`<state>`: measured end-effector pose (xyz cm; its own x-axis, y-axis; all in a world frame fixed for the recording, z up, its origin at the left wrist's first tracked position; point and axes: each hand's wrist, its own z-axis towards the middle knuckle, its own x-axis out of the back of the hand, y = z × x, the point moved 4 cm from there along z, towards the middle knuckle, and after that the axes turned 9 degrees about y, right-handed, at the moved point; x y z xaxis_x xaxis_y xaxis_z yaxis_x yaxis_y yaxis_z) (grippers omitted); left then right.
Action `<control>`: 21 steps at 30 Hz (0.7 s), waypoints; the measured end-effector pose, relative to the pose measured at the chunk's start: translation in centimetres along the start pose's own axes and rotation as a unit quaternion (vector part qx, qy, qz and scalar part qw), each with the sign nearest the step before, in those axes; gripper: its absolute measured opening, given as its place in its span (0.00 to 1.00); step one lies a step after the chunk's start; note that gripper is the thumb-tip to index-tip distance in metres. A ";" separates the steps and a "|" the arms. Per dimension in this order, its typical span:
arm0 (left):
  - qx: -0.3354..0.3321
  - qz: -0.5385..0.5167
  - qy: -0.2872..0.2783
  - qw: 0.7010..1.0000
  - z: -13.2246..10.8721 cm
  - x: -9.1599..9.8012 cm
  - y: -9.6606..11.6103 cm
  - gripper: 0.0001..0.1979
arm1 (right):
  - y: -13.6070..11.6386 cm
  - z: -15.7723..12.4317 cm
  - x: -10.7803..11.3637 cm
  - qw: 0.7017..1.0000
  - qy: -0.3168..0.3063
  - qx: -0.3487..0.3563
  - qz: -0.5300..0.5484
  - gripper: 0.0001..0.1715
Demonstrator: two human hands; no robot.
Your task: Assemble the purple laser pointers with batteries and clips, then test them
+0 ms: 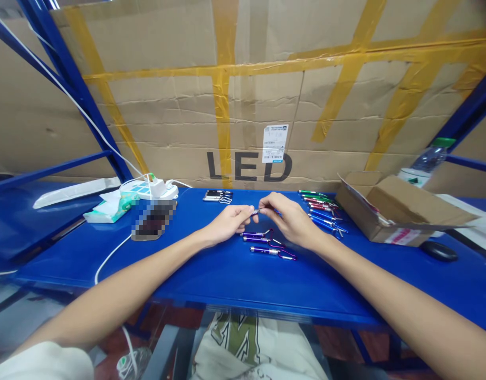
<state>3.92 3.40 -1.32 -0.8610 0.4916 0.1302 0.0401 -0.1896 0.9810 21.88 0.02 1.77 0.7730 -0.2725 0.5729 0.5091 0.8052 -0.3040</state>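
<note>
Over the middle of the blue table, my left hand [231, 220] and my right hand [281, 212] meet, both closed with thumb and fingertips pinched. Between them is a small keychain flashlight [256, 211], mostly hidden by the fingers. Just below my hands lie several purple keychain flashlights [264, 250] with purple carabiner clips, roughly in a column. To the right of my right hand is a row of similar slim flashlights in green [316, 195], red [320, 203] and blue [325, 219]. A few black and silver ones [216, 196] with clips lie behind my left hand.
An open cardboard box [401, 211] stands at the right, near a black computer mouse [438, 250] and a plastic bottle [425, 162]. At the left are a phone [152, 221], a tissue pack [112, 207] and a power strip [148, 187] with cables. A large carton [179, 116] walls the back.
</note>
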 end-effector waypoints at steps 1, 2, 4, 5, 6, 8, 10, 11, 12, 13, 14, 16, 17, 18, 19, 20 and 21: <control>0.005 0.003 -0.005 1.000 0.0 0.0 0.0 0.31 | -0.1 0.0 0.0 1.000 -0.004 0.023 -0.017 0.07; 0.001 0.012 -0.008 1.000 0.0 0.1 0.1 0.31 | -0.2 -0.1 0.0 0.998 -0.009 0.044 -0.034 0.08; -0.027 0.048 -0.005 0.998 -0.1 0.2 0.4 0.31 | -0.3 -0.1 0.0 0.995 -0.013 0.074 -0.062 0.09; -0.046 0.074 0.003 0.996 -0.2 0.3 0.6 0.31 | -0.4 -0.1 0.0 0.994 -0.013 0.081 -0.069 0.09; -0.066 0.104 0.014 0.992 -0.2 0.4 0.8 0.30 | -0.5 -0.1 0.0 0.994 -0.010 0.081 -0.070 0.09; -0.111 0.168 0.042 0.979 -0.4 0.5 1.4 0.25 | -0.5 0.0 0.0 0.997 -0.004 0.059 -0.049 0.09; -0.160 0.224 0.065 0.959 -0.7 0.5 2.0 0.21 | -0.3 0.1 -0.1 1.000 0.004 0.011 -0.011 0.08; -0.182 0.247 0.071 0.949 -0.9 0.5 2.2 0.19 | -0.2 0.1 -0.2 1.000 0.004 -0.014 0.006 0.08; -0.202 0.267 0.074 0.939 -1.0 0.4 2.4 0.17 | -0.1 0.1 -0.2 0.999 0.002 -0.034 0.019 0.07; -0.219 0.282 0.076 0.931 -1.1 0.4 2.6 0.16 | 0.0 0.1 -0.3 0.999 -0.001 -0.043 0.024 0.07; -0.231 0.293 0.076 0.925 -1.2 0.3 2.7 0.16 | -0.1 0.1 -0.4 0.999 -0.005 -0.040 0.021 0.07; -0.237 0.296 0.075 0.922 -1.2 0.3 2.8 0.15 | -0.3 0.1 -0.4 1.000 -0.009 -0.001 -0.006 0.08; -0.226 0.284 0.072 0.929 -1.1 0.4 2.7 0.16 | -0.5 0.1 -0.3 0.999 -0.008 0.025 -0.027 0.08; -0.201 0.260 0.064 0.942 -1.0 0.4 2.6 0.18 | -0.7 0.0 -0.2 0.997 -0.006 0.051 -0.051 0.09; -0.163 0.224 0.050 0.960 -0.9 0.4 2.4 0.20 | -0.8 0.0 -0.1 0.994 -0.005 0.076 -0.076 0.11; -0.117 0.176 0.032 0.977 -0.8 0.4 2.2 0.22 | -0.9 0.0 0.0 0.990 -0.007 0.098 -0.099 0.12; -0.068 0.122 0.009 0.990 -0.8 0.3 2.0 0.24 | -1.1 0.1 0.1 0.985 -0.011 0.119 -0.121 0.13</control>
<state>3.36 2.50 0.55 -0.8434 0.4016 0.3569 0.1802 -0.4144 0.8921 21.39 -0.86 2.21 0.6303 -0.4612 0.6245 0.5716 0.8200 0.0286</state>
